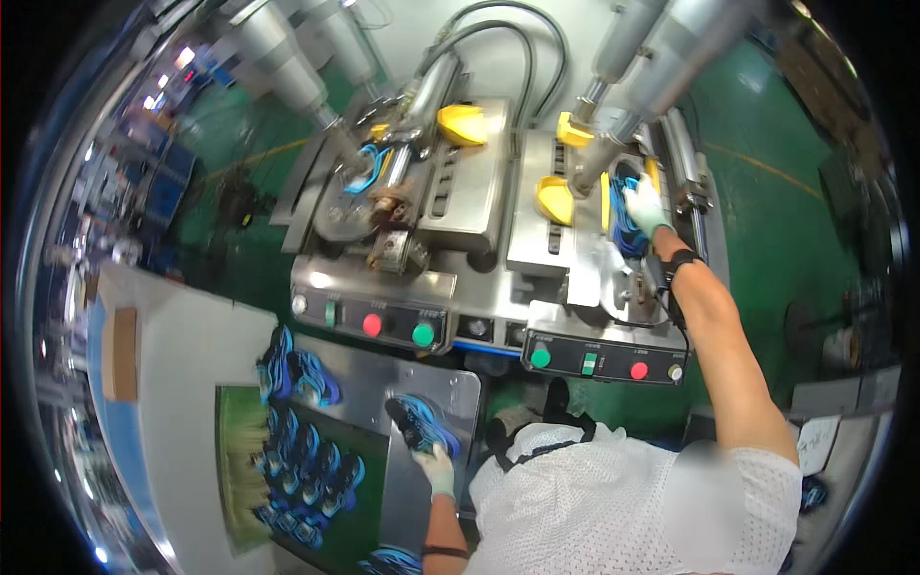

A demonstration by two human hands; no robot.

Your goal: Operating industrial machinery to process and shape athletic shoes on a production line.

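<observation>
A green workshop floor (776,220) spreads beyond my outstretched right arm, under the big steel press machine (479,192) with its control panels of red and green buttons. Near my left elbow, a tray (244,460) holds a heap of blue shoe uppers (307,470). My left hand (436,468), gloved, closes on one blue shoe upper (422,425) lying on the metal plate (450,383) just ahead of it. My right hand (644,207), gloved too, presses flat on another blue upper (625,235) seated in the machine's right station; I can't tell whether its fingers grip. Yellow moulds (462,125) sit further left.
</observation>
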